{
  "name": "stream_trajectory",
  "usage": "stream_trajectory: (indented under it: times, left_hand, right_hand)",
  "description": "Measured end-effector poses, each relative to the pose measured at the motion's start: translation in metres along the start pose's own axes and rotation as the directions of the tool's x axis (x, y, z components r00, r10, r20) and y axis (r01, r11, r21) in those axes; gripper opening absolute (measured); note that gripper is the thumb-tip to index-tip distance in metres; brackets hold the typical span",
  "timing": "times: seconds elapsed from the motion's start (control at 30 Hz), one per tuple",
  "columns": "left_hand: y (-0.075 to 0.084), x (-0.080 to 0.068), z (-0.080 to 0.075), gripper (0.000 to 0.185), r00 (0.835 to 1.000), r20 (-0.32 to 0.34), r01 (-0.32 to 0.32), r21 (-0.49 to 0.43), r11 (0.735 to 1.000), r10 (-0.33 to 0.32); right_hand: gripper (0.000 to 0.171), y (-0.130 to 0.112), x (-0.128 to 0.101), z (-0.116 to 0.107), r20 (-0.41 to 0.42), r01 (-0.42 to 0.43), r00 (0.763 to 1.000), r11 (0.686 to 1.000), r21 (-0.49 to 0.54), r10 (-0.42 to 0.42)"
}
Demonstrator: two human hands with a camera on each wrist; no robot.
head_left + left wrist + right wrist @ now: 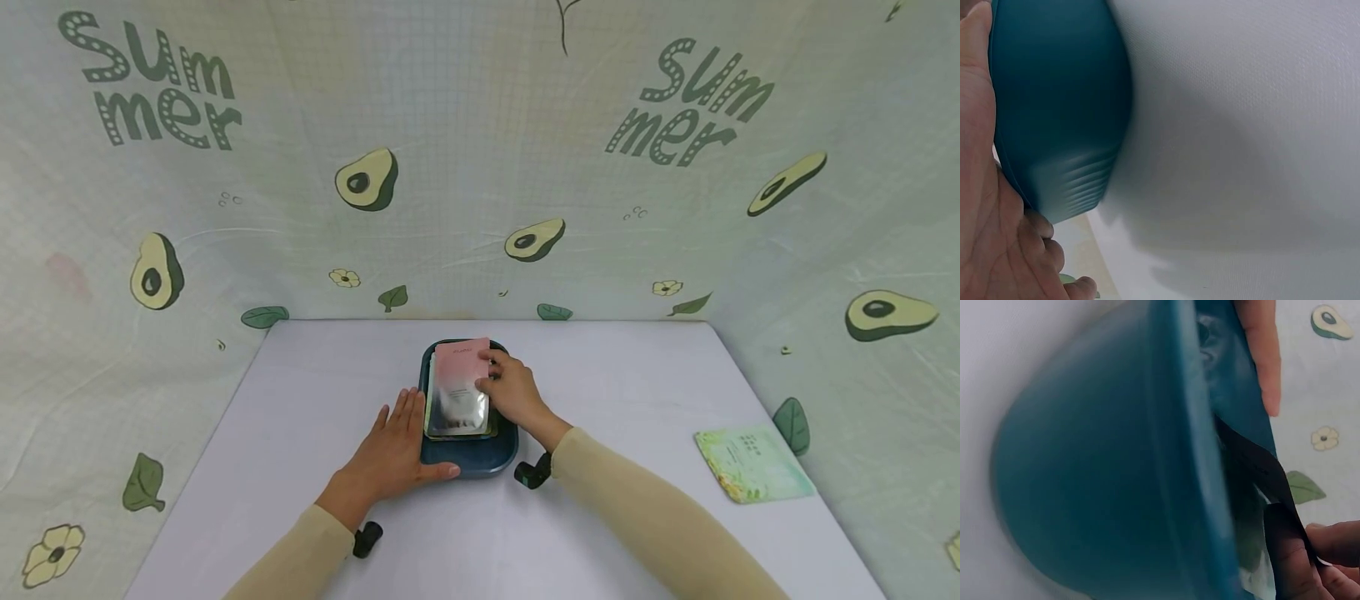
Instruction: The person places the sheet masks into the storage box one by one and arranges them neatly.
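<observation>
A dark blue-green tray [468, 461] sits on the white table with a small stack of flat packets in it. Uppermost is a pink-and-silver sachet [459, 383], like a face mask packet. My right hand [517, 392] pinches its right edge between thumb and fingers; in the right wrist view that sachet [1260, 469] shows dark and bent up over the tray's rim. Along the tray's left side rests my left hand [393, 450], fingers straight and thumb at the near edge. The left wrist view shows the palm [985, 206] against the tray wall [1063, 94].
A green-and-yellow floral sachet [752, 464] lies apart near the table's right edge. Behind and beside the table [600, 358] hangs a pale cloth [450, 108] printed with avocados and leaves. Small black devices are worn at both wrists.
</observation>
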State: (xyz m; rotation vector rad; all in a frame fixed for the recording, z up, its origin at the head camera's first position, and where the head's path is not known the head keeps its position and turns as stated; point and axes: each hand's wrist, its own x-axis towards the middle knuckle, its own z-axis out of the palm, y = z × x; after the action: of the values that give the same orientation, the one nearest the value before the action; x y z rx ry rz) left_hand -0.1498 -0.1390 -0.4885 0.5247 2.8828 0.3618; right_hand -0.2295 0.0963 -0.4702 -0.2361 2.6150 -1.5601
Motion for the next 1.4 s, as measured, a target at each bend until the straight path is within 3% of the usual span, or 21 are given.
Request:
stream_trajectory:
  times: [0.37,0.87,1.2,1.4]
  left_hand:
    - [0.001,-0.001,-0.002,0.134,1.000,0.006,-0.003,-0.012,1.000,0.003]
    - [0.002,0.000,-0.002,0.133,1.000,0.021,0.003,-0.020,1.000,-0.003]
    - [0.002,0.002,-0.001,0.132,1.000,0.005,-0.018,-0.008,1.000,0.018]
    - [0.001,0.002,0.002,0.134,1.000,-0.003,-0.011,-0.025,1.000,0.011]
  right_hand:
    - [0.050,0.000,0.003,0.001,0.094,0.053,0.995,0.978,-0.203,-0.035]
    - [0.053,-0.001,0.005,-0.001,0.090,0.054,0.995,0.956,-0.290,-0.029]
    - [0.055,-0.004,-0.006,-0.020,-0.013,0.058,0.998,0.963,-0.263,-0.064]
    - [0.052,0.018,-0.024,-0.047,-0.096,0.091,0.987,0.941,-0.326,-0.129]
